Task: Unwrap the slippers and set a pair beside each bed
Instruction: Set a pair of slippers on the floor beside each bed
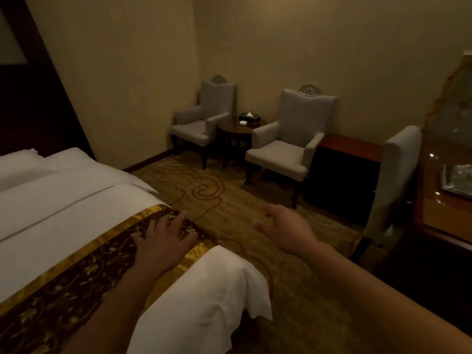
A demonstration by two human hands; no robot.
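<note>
Left hand (pixel 166 236) flat, fingers spread, palm down on gold-and-brown bed runner (pixel 84 261) at foot of bed (pixel 51 200); nothing held. Right hand (pixel 283 226) in air over patterned carpet (pixel 229 205) beside bed, fingers loosely apart, empty. Slippers not visible anywhere in view; position relative to either hand cannot be told. Two grey armchairs, near one (pixel 288 146), flank round side table (pixel 237 131) carrying tissue box (pixel 249 117). Right edge: desk (pixel 447 200) and chair back (pixel 393 180) cut off, tray contents blurred. Room dim.
</note>
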